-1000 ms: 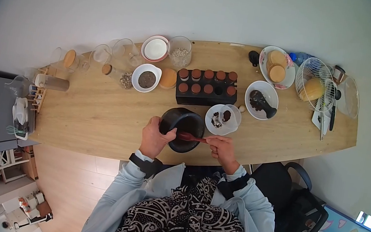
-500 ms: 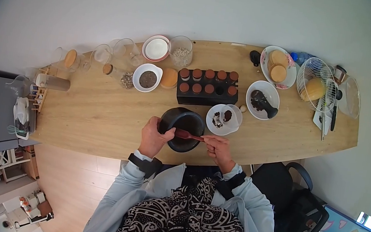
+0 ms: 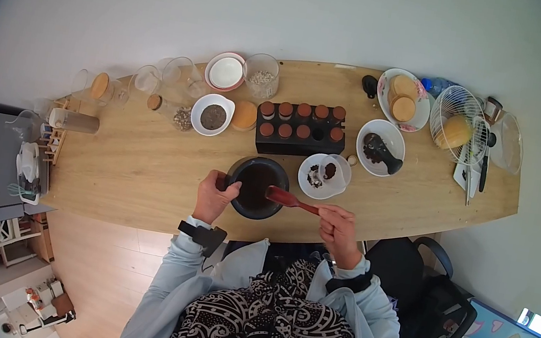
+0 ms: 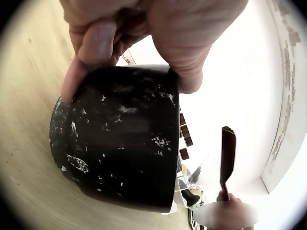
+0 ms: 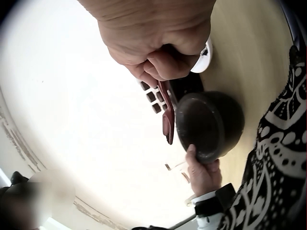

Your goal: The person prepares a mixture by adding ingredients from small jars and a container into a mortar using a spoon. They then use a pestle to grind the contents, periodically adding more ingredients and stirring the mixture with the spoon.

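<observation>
A black mortar [image 3: 255, 202] stands near the front edge of the table, with a dark brown inside. My left hand [image 3: 212, 196] grips its left rim, thumb over the edge and fingers on the outer wall. White scuffs mark the mortar's outside in the left wrist view. My right hand [image 3: 339, 234] holds the handle of a reddish-brown wooden scoop [image 3: 284, 197]. The head of the scoop overlaps the mortar's right rim in the head view. In the right wrist view the scoop [image 5: 168, 120] shows above the mortar [image 5: 230, 115], clear of its mouth.
Behind the mortar stands a black rack [image 3: 295, 145] of brown-capped jars. To the right are a white bowl [image 3: 310, 186] with a small clear cup and another white bowl [image 3: 392, 135] holding a black pestle. Glass jars [image 3: 182, 77] line the back left; a wire basket [image 3: 447, 101] stands far right.
The scoop has moved right, from inside the mortar up to its right rim. My right hand has drawn right and slightly down. The mortar and left hand have shifted left.
</observation>
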{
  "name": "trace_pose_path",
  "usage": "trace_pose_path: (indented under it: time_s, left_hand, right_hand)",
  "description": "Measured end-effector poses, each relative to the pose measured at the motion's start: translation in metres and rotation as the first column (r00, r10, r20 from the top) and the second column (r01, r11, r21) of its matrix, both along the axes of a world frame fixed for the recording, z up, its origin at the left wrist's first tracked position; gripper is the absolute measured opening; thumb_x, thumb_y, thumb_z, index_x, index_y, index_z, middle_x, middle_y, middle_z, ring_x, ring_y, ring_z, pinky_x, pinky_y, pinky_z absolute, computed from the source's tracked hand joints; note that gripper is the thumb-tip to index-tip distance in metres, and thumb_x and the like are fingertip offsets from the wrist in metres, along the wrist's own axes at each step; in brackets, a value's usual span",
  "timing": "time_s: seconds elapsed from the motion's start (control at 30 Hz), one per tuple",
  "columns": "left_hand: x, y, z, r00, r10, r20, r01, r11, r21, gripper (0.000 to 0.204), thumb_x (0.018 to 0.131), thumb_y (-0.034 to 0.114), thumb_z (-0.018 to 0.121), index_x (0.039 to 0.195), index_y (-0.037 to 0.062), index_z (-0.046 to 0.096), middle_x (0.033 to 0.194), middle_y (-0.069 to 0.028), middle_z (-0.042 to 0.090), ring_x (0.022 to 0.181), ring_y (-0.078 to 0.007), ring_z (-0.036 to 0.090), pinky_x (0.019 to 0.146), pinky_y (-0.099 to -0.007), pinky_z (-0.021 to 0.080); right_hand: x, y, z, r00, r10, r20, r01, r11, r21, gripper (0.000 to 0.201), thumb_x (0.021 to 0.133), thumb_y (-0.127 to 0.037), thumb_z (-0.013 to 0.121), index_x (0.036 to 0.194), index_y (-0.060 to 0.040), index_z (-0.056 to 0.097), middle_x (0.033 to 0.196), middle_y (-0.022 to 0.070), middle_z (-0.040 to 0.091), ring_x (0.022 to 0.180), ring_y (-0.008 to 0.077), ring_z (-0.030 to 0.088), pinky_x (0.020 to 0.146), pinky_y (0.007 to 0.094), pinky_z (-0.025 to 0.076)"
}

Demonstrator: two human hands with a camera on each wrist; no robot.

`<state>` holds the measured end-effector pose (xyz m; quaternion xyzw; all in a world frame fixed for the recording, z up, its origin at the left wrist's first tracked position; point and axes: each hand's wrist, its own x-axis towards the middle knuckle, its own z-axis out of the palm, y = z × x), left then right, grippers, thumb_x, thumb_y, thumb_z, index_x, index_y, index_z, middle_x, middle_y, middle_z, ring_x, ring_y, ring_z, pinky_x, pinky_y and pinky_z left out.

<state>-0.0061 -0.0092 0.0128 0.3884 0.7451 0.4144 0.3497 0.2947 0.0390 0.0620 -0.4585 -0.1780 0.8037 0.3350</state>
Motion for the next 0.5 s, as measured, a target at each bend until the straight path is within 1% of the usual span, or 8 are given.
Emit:
trace_pose_path:
  time_s: [0.13,0.2,0.3,0.33,0.37,0.4,0.43,0.5]
  left_hand:
    - [-0.006,-0.003,-0.006,0.999,0.007,0.036,-0.005,0.999,-0.044,0.036,0.075,0.022,0.078,0.088,-0.0056,0.059,0.066,-0.0041,0.058,0.061,-0.0099,0.051,0.056,-0.0254,0.044]
    - [-0.006,-0.005,-0.01,0.996,0.023,0.083,-0.021,0.999,-0.025,0.035,0.076,0.022,0.077,0.088,-0.0058,0.059,0.067,-0.0036,0.057,0.062,-0.0094,0.051,0.056,-0.0249,0.044]
    - [-0.007,-0.007,-0.011,0.995,0.027,0.092,-0.025,0.999,-0.027,0.034,0.077,0.021,0.077,0.088,-0.0057,0.059,0.068,-0.0034,0.058,0.062,-0.0093,0.051,0.057,-0.0246,0.044]
    - [-0.007,-0.006,-0.01,0.995,0.028,0.093,-0.025,0.999,-0.026,0.034,0.077,0.021,0.077,0.088,-0.0057,0.059,0.068,-0.0034,0.058,0.062,-0.0093,0.051,0.057,-0.0246,0.044]
    - [-0.007,-0.006,-0.009,0.995,0.027,0.097,-0.024,0.999,-0.03,0.033,0.077,0.021,0.077,0.088,-0.0055,0.059,0.068,-0.0032,0.058,0.062,-0.0092,0.051,0.057,-0.0245,0.044]
    - [-0.006,-0.005,-0.008,0.995,0.025,0.1,-0.021,0.999,-0.035,0.033,0.077,0.021,0.077,0.088,-0.0054,0.059,0.068,-0.0031,0.058,0.062,-0.0091,0.051,0.057,-0.0244,0.044]
    - [-0.006,-0.006,-0.01,0.995,0.023,0.1,-0.019,0.999,-0.036,0.033,0.077,0.021,0.077,0.088,-0.0054,0.059,0.068,-0.0031,0.058,0.062,-0.0091,0.051,0.057,-0.0244,0.044]
    - [-0.007,-0.005,-0.012,0.995,0.027,0.098,-0.024,0.999,-0.034,0.034,0.076,0.021,0.077,0.088,-0.0053,0.059,0.068,-0.003,0.057,0.062,-0.009,0.051,0.057,-0.0243,0.044]
  right_hand:
    - [0.026,0.006,0.037,0.989,-0.112,0.093,0.105,0.992,0.074,0.017,0.09,-0.005,0.058,0.102,0.0054,0.064,0.055,-0.0066,0.036,0.043,0.0011,0.028,0.037,0.018,0.022]
    - [0.044,0.012,0.046,0.957,-0.252,0.142,0.217,0.951,0.221,0.017,0.089,-0.004,0.058,0.101,0.0059,0.065,0.053,-0.0067,0.035,0.041,0.0019,0.026,0.037,0.0183,0.021]
    - [0.054,0.017,0.062,0.854,-0.365,0.371,0.154,0.858,0.49,0.018,0.089,-0.004,0.058,0.101,0.0063,0.066,0.054,-0.007,0.037,0.04,0.0021,0.028,0.036,0.0186,0.02]
    - [0.057,0.017,0.068,0.783,-0.357,0.509,0.011,0.826,0.563,0.018,0.087,-0.002,0.061,0.101,0.0064,0.067,0.053,-0.0028,0.042,0.041,0.0055,0.035,0.037,0.0228,0.025]
    - [0.057,0.019,0.067,0.783,-0.357,0.509,0.01,0.826,0.564,0.018,0.087,-0.002,0.061,0.101,0.0064,0.067,0.053,-0.0028,0.042,0.041,0.0055,0.035,0.037,0.0228,0.025]
    - [0.057,0.022,0.065,0.643,-0.449,0.62,-0.335,0.563,0.755,0.019,0.084,-0.001,0.064,0.101,0.0054,0.068,0.055,0.0009,0.046,0.042,0.0096,0.04,0.039,0.0246,0.028]
    - [0.056,0.024,0.065,0.496,-0.587,0.639,-0.661,0.222,0.717,0.02,0.081,-0.001,0.067,0.1,0.0045,0.069,0.057,0.0045,0.051,0.043,0.0137,0.044,0.04,0.0264,0.031]
    - [0.052,0.021,0.067,0.447,-0.588,0.674,-0.746,0.171,0.644,0.022,0.079,0.001,0.068,0.1,0.0041,0.068,0.057,0.0067,0.051,0.044,0.0166,0.046,0.042,0.0295,0.034]
